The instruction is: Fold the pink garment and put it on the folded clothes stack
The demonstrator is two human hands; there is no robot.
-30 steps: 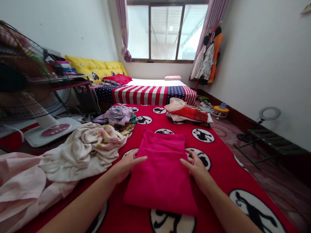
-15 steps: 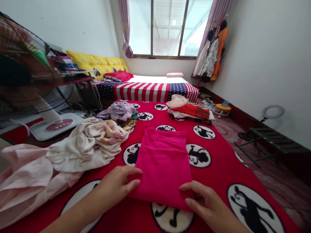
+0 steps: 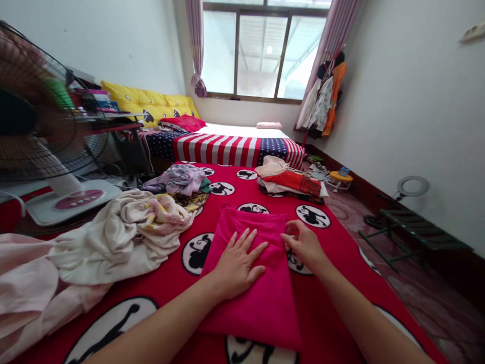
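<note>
A folded bright pink cloth lies on a red blanket with black-and-white monkey circles. My left hand lies flat on the middle of the cloth, fingers spread. At the cloth's far right edge my right hand has its fingers curled, pinching the edge of the pink fabric.
A heap of cream and pale pink laundry lies at the left, a lilac bundle beyond it. A stack of folded clothes sits at the far right of the blanket. A floor fan stands left, a striped bed behind.
Both hands moved from the cloth's near edge toward its far part. The left hand now lies flat on the cloth; the right went to its far right edge.
</note>
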